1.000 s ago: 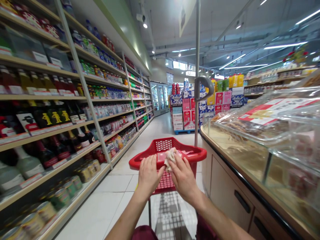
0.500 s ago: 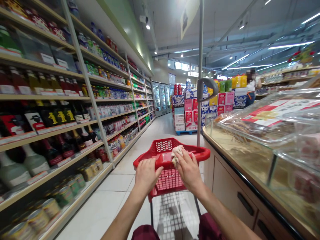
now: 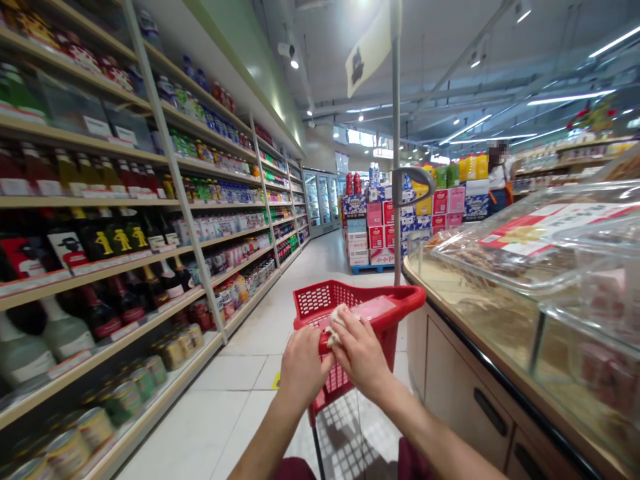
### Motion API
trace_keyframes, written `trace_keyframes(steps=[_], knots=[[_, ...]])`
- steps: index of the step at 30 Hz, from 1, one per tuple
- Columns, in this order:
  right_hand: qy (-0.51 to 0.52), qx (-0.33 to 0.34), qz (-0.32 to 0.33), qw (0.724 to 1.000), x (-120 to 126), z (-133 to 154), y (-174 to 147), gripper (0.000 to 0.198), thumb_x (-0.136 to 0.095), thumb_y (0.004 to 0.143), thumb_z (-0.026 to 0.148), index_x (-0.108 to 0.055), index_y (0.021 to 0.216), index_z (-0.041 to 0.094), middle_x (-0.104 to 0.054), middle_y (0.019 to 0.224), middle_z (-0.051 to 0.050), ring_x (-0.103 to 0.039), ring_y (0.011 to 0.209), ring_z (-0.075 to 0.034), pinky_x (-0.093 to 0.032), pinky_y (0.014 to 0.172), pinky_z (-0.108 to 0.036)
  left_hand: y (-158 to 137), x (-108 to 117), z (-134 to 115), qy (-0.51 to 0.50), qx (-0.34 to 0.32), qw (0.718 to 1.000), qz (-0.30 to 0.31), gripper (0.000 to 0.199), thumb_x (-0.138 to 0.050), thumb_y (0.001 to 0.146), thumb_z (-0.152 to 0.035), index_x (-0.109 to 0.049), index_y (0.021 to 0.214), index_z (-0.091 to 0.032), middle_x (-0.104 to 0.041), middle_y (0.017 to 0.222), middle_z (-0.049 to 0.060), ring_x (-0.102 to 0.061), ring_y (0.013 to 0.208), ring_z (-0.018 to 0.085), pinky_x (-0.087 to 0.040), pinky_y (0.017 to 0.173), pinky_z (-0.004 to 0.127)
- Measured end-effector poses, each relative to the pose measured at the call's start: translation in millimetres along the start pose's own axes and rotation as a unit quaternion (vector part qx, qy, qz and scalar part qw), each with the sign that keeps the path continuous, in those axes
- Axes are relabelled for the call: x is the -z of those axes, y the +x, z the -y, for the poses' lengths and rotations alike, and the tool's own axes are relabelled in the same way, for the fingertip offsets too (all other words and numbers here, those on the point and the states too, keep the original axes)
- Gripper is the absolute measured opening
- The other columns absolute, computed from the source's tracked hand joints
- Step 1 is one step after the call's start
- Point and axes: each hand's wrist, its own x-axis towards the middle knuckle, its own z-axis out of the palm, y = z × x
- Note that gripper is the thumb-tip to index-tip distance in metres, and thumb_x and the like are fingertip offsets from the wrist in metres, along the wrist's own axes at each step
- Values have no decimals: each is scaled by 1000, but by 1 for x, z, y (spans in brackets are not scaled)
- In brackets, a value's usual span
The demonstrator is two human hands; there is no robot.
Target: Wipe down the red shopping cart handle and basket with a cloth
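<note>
White-tiled shop floor (image 3: 210,413), red plastic shopping cart (image 3: 313,298) sitting near centre, left hand (image 3: 305,363) hooked round its red handlebar (image 3: 375,309), right hand (image 3: 363,353) clutching a crumpled off-white cloth (image 3: 339,318) on it

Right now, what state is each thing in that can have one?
Cart: upright, turned at an angle
Cloth: crumpled, on the handle
Left hand: curled over handle
Right hand: holding cloth
Counter door: shut
Fridge doors: look shut
Boxes: stacked
Ceiling light: on
</note>
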Motion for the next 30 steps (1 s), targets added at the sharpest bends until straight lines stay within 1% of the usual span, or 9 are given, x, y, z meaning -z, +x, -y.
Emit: trace_keyframes(steps=[4, 6, 10, 13, 17, 22, 25, 27, 30], knots=[[-34, -67, -21, 997, 12, -28, -4, 32, -36, 86, 23, -53, 113, 19, -50, 123, -10, -40, 119, -21, -29, 96, -45, -3, -3, -5, -48, -36, 998, 16, 36, -53, 72, -28, -50, 106, -18, -58, 108, 8, -51, 102, 22, -40, 90, 38], [-35, -87, -42, 995, 18, -39, -8, 32, -34, 86, 20, -54, 112, 17, -50, 123, -11, -37, 121, -21, -31, 95, -45, -4, -6, 1, -74, -28, 996, 31, 47, -55, 71, -32, -46, 114, -16, -54, 117, 10, -48, 109, 23, -38, 94, 39], [-15, -28, -28, 999, 20, -29, -17, 32, -34, 86, 18, -54, 111, 17, -44, 129, -11, -33, 124, -19, -31, 97, -41, -3, -14, 15, -88, 10, 995, 54, 61, -57, 68, -45, -44, 118, -12, -48, 125, 15, -42, 116, 25, -34, 97, 43], [-25, -14, -2, 1000, 21, -24, -19, 32, -34, 87, 20, -52, 114, 20, -44, 129, -11, -36, 121, -19, -30, 97, -43, -3, -16, 14, -72, 6, 996, 58, 57, -54, 70, -49, -47, 114, -14, -51, 121, 13, -44, 114, 24, -31, 99, 45], [-29, -57, 12, 998, 27, -43, -16, 33, -31, 87, 21, -52, 113, 19, -46, 127, -11, -37, 121, -20, -31, 94, -46, -3, -16, -8, -30, 0, 999, 45, 51, -47, 74, -49, -49, 111, -15, -55, 117, 12, -46, 112, 25, -24, 100, 52], [-18, -81, 5, 997, 31, -74, -17, 34, -31, 87, 22, -53, 113, 20, -47, 127, -9, -39, 119, -20, -34, 93, -46, -6, -30, -38, -15, -3, 1000, -1, 52, -49, 73, -48, -50, 109, -10, -57, 113, 15, -49, 108, 28, -31, 96, 50], [1, -110, -18, 994, 34, -87, -19, 33, -31, 86, 24, -56, 108, 21, -50, 123, -9, -43, 117, -20, -36, 93, -45, -9, -38, -40, -46, -45, 998, -17, 51, -51, 73, -44, -48, 113, -12, -55, 116, 14, -47, 109, 27, -34, 96, 47], [22, -121, -31, 992, 39, -89, -22, 33, -32, 86, 25, -59, 104, 19, -52, 121, -10, -45, 115, -20, -39, 93, -41, -8, -42, -32, -76, -68, 995, 10, 52, -50, 74, -42, -44, 119, -15, -51, 121, 12, -44, 113, 25, -31, 98, 46], [60, -118, -25, 991, 48, -77, -29, 32, -32, 86, 25, -61, 99, 18, -53, 119, -10, -47, 113, -18, -42, 92, -35, -4, -47, -13, -100, -20, 991, 84, 56, -47, 75, -45, -42, 121, -15, -47, 126, 12, -39, 118, 24, -28, 100, 44]])
